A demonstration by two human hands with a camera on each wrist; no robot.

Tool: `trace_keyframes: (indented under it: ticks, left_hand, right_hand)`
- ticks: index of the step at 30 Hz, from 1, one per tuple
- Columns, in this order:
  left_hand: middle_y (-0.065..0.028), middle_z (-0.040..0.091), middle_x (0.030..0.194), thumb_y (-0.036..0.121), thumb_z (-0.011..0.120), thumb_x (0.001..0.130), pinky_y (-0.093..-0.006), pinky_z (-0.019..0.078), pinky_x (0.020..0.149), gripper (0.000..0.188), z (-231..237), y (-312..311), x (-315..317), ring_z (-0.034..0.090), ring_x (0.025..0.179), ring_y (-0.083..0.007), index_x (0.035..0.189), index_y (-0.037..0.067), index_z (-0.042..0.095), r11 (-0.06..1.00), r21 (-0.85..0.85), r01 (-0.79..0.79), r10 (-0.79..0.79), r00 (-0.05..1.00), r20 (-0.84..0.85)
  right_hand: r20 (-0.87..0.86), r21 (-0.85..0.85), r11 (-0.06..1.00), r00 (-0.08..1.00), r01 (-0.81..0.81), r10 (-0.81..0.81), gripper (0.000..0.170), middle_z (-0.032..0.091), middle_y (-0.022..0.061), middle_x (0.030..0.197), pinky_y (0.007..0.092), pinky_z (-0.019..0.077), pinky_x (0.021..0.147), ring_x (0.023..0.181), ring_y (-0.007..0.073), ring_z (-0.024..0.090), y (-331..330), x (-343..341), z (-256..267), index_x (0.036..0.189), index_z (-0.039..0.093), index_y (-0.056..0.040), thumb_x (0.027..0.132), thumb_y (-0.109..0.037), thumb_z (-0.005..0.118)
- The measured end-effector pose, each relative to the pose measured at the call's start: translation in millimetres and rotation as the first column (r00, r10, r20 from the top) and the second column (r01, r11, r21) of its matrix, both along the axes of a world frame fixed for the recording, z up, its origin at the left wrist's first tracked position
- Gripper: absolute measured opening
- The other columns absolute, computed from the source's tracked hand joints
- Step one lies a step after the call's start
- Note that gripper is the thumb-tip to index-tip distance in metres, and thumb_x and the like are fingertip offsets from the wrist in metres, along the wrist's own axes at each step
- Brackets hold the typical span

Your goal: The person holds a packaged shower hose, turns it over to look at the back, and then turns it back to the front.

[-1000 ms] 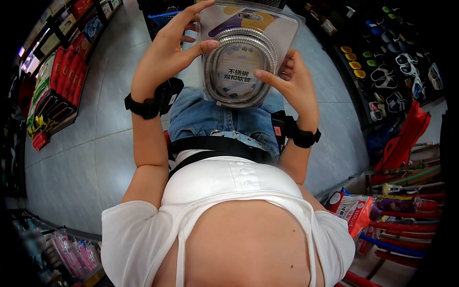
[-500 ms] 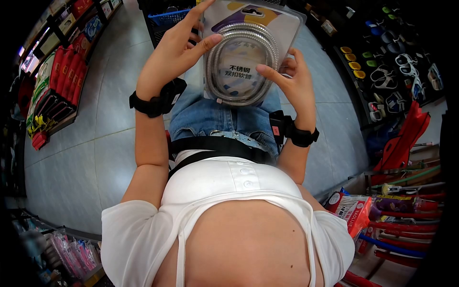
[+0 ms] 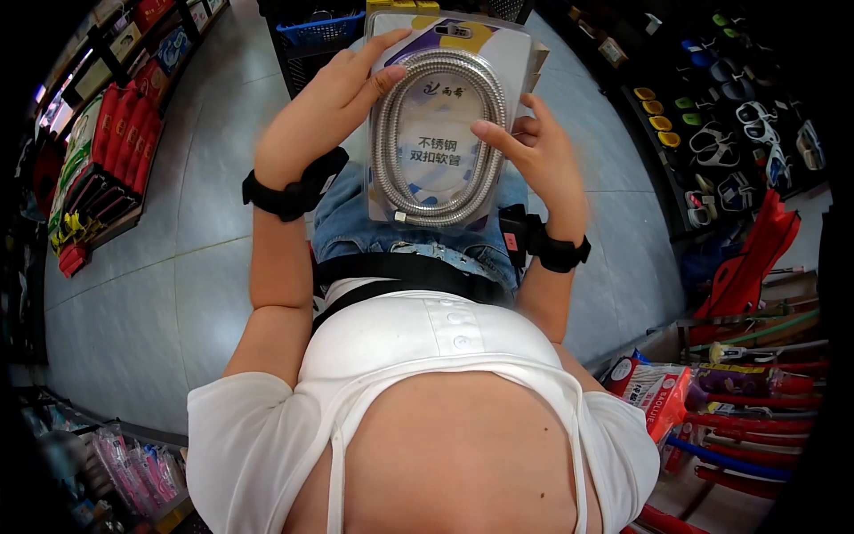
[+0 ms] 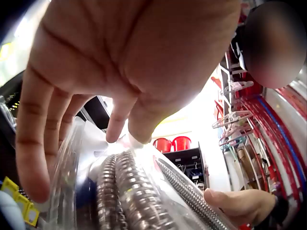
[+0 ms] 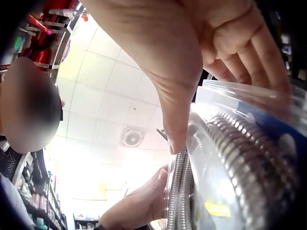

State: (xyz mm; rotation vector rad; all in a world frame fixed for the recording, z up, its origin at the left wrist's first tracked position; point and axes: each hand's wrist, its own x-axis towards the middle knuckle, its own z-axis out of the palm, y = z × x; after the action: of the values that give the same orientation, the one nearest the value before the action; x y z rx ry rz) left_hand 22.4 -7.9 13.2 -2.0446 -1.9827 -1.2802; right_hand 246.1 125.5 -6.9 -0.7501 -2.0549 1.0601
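Got two hands here, one left hand [image 3: 334, 111] and one right hand [image 3: 544, 156], on one clear pack [image 3: 509, 49] with one coiled metal hose [image 3: 384, 151]. Also two black wrist straps [image 3: 271, 198], one blue basket [image 3: 320, 33] far side, two red buckets [image 4: 182, 143], one ceiling fan [image 5: 131, 136].

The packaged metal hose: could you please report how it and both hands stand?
Left hand, right hand: gripping package sides. Metal hose: coiled inside. Hands partly overlap the front; no other obstruction visible.

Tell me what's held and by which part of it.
A blister pack of stainless-steel hose: the left hand grips its left edge near the top, the right hand its right edge, around mid-height.
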Motion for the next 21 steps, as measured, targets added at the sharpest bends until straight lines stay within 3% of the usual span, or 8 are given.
trace_keyframes:
  ticks: [3,6,18,21]
  left_hand:
    - [-0.0141,0.058,0.093,0.036,0.046,0.100,-0.0326,0.0442,0.080,0.043,-9.8,9.4,-3.4,0.057,0.087,-0.0233,0.136,0.012,0.047,0.998,0.050,-0.050,0.051,0.999,-0.017]
    - [-0.0172,0.056,0.082,0.041,0.044,0.100,-0.0354,0.0464,0.072,0.040,-10.3,11.8,-4.0,0.054,0.078,-0.0270,0.127,0.012,0.051,0.996,0.091,-0.006,0.010,0.999,-0.046]
    - [-0.0171,0.057,0.083,0.039,0.048,0.098,-0.0363,0.0470,0.069,0.039,-5.7,7.3,1.7,0.056,0.075,-0.0282,0.116,0.005,0.052,0.997,0.082,-0.012,0.010,1.000,0.027]
    - [-0.0177,0.057,0.084,0.041,0.050,0.097,-0.0363,0.0473,0.070,0.041,-7.2,7.7,0.3,0.057,0.077,-0.0287,0.106,0.001,0.053,0.997,0.071,-0.026,0.020,0.995,0.095]
  right_hand:
    - [-0.005,-0.006,1.000,1.000,-0.010,0.010,0.089,0.067,0.0210,0.089,0.0309,0.0537,0.063,0.078,0.0239,0.068,8.6,-6.7,-13.8,0.126,0.050,0.0080,0.069,-0.055,0.079]
    - [0.007,-0.019,1.000,1.000,-0.018,0.018,0.091,0.066,0.0220,0.091,0.0322,0.0540,0.063,0.079,0.0259,0.068,13.3,-6.9,-16.4,0.126,0.049,0.0090,0.070,-0.057,0.078]
    - [0.021,0.003,1.000,1.000,-0.008,0.008,0.093,0.065,0.0229,0.092,0.0335,0.0544,0.062,0.079,0.0270,0.068,12.9,-6.4,-16.8,0.127,0.049,0.0100,0.070,-0.058,0.077]
    - [0.021,0.008,1.000,1.000,0.001,-0.002,0.093,0.065,0.0233,0.092,0.0340,0.0545,0.063,0.079,0.0274,0.068,13.2,-6.2,-17.3,0.127,0.049,0.0101,0.070,-0.058,0.077]
